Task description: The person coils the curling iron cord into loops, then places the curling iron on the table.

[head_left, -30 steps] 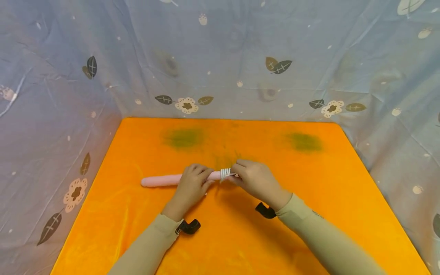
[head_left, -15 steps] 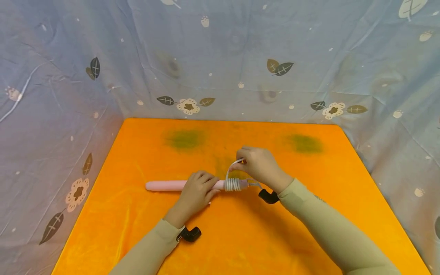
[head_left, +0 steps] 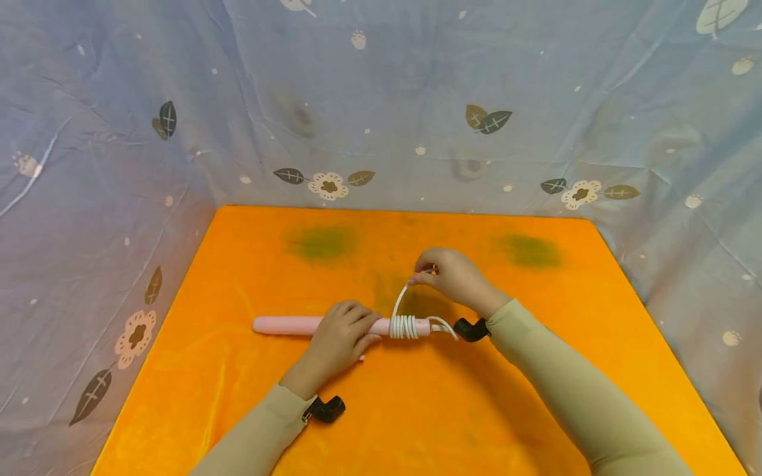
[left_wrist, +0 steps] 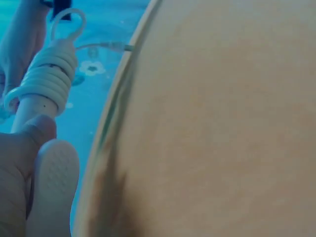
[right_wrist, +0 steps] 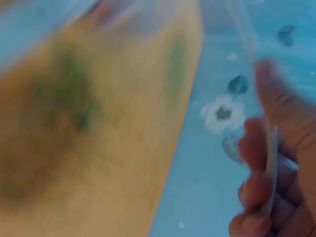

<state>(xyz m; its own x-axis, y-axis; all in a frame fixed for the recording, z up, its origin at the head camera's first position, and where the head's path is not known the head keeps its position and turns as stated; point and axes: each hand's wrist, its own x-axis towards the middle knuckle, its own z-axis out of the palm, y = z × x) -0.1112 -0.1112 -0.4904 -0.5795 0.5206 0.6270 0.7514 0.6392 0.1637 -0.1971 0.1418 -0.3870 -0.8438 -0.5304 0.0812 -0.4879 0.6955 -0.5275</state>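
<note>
A pink curling iron (head_left: 286, 324) lies crosswise in the head view, its long barrel pointing left. My left hand (head_left: 338, 336) grips it around the middle. In the left wrist view, a textured lever (left_wrist: 58, 182) sticks out beside the thumb. The white power cord (head_left: 403, 327) is wound in several close turns around the handle's right part. From these coils the cord rises to my right hand (head_left: 455, 279), which pinches it above and behind the handle. In the right wrist view, the cord (right_wrist: 270, 163) runs between thumb and curled fingers. The left palm's contact is hidden.
An orange cloth-covered table (head_left: 536, 410) lies beneath, with two dark greenish patches toward its back. Patterned blue-grey curtain (head_left: 411, 86) encloses the back and sides. A black wrist-mounted piece (head_left: 329, 410) sits by the left cuff, another (head_left: 471, 330) by the right.
My right hand has moved from beside the handle up and away, drawing a length of cord out from the coils. The left hand keeps its grip, with the iron shifted slightly nearer me.
</note>
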